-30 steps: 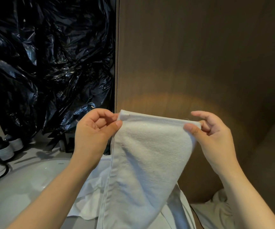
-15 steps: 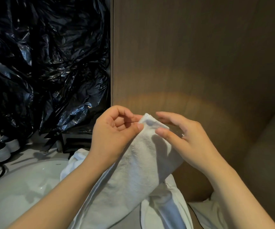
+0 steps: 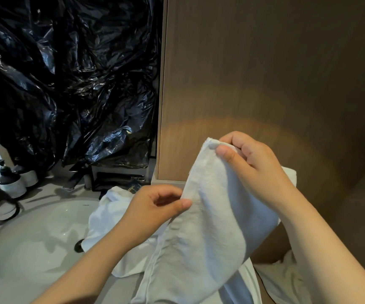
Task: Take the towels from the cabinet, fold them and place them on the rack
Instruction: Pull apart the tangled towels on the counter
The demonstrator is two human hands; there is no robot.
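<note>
Our right grip (image 3: 253,163) now pinches both corners of the towel (image 3: 210,233). Our left grip (image 3: 155,207) slid down below it (pinching the edge), so one fold is made.

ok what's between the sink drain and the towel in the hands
In the head view, a second white towel lies crumpled over the rim of the sink, between the drain and the held towel.

My towel (image 3: 210,216) was plain white. The plastic sheeting (image 3: 67,84) was glossy black. The wall panel (image 3: 264,73) was brown, faintly grained.
</note>
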